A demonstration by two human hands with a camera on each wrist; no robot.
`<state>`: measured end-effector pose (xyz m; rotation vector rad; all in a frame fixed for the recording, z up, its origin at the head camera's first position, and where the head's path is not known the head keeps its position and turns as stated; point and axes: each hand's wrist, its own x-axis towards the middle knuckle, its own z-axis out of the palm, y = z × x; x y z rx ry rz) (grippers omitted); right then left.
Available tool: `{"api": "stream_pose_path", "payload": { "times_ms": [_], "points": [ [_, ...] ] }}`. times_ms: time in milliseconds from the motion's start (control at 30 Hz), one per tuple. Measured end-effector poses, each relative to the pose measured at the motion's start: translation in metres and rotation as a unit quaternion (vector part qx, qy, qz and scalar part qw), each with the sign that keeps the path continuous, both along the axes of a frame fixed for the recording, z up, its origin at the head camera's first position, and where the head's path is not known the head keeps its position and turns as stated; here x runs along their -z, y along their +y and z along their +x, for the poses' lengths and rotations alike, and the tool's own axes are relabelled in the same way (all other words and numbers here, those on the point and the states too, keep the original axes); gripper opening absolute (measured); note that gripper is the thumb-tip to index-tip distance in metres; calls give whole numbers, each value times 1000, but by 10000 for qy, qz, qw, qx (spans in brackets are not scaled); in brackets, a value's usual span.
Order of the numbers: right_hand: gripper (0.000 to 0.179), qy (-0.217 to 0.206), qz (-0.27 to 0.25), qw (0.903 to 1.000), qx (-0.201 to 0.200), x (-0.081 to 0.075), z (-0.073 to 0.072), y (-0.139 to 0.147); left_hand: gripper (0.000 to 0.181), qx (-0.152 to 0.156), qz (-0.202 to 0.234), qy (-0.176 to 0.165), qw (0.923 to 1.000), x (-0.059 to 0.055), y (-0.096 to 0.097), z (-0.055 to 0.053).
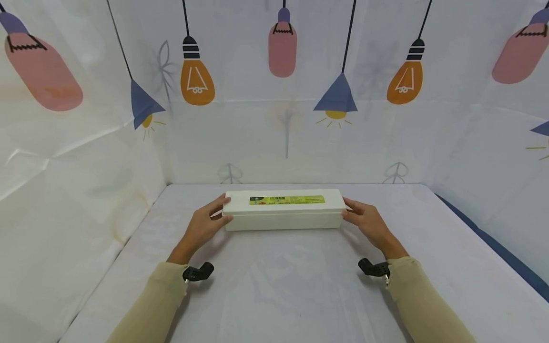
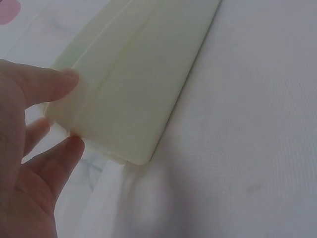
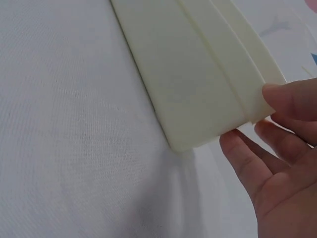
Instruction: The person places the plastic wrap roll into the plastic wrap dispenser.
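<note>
A long white lidded box point(image 1: 283, 221) lies crosswise on the table, with a yellow-green printed label point(image 1: 287, 200) on its top. My left hand point(image 1: 205, 224) holds its left end, thumb on the front face and fingers around the end. At the opposite end, my right hand point(image 1: 368, 222) grips in much the same way. In the left wrist view, the left thumb point(image 2: 59, 85) presses near the seam of the lid. The right wrist view shows the right thumb point(image 3: 285, 99) on the lid part of the box point(image 3: 188, 89), with fingertips touching the end below.
A white cloth point(image 1: 274, 281) covers the table. Behind it hangs a white curtain point(image 1: 249, 138) printed with lamps and bulbs, which also runs along both sides. Each wrist carries a small black camera, one on the left point(image 1: 198, 272) and one on the right point(image 1: 373, 267).
</note>
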<state>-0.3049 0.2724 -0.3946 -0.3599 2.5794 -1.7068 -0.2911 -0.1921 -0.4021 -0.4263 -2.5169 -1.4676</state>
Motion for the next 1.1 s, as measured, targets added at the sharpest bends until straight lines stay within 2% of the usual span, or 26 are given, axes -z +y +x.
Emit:
{"api": "stream_pose_path", "payload": {
  "times_ms": [267, 467, 633, 800, 967, 1100],
  "points": [
    [57, 5, -36, 9999, 123, -1, 0, -1, 58, -146, -18, -79, 9999, 2, -3, 0],
    [55, 130, -132, 9998, 99, -3, 0, -3, 63, -105, 127, -275, 9995, 2, -4, -2],
    [56, 103, -84, 9999, 95, -5, 2, -3, 66, -131, 60, -494, 9987, -1, -5, -3],
    [59, 134, -15, 9999, 75, -7, 5, -2, 64, -18, 138, -655, 9978, -4, -4, -2],
    [61, 144, 54, 9999, 18, -11, 7, -2, 63, 76, 325, -587, 9977, -2, -6, 1],
    [61, 177, 210, 9996, 29, -13, 6, -1, 62, -48, 150, -526, 9985, -4, -6, 3]
  ]
}}
